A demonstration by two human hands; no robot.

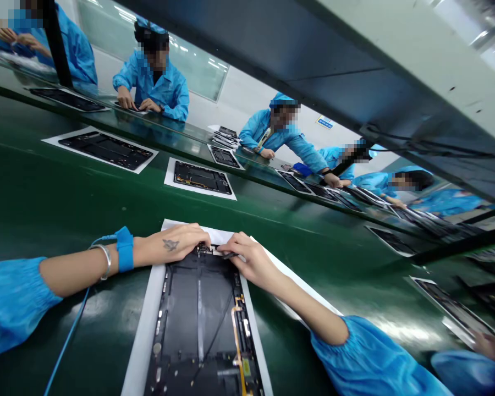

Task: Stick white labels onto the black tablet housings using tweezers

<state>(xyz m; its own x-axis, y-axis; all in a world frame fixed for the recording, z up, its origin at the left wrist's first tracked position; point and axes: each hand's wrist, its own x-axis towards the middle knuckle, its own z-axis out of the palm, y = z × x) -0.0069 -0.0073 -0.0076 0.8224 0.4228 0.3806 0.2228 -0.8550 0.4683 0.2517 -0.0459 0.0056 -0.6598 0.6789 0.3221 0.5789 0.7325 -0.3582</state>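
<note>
"What's leftmost?"
"The left hand (185,242), fingers curled at the far end of the black device panel (181,308); I can't tell whether its grip holds anything."
"And the panel?"
"In the middle, on a white sheet (144,335) on the green tabletop (99,341)."
"Further right?"
"The right hand (249,257), grip pinched on a small dark piece (230,255) at the same end."

Left hand (183,242), right hand (251,258) close together (both curled).

A glossy green worktop (86,220) carries white paper sheets (217,235), several of them lying beneath flat black device panels (202,177)
</note>
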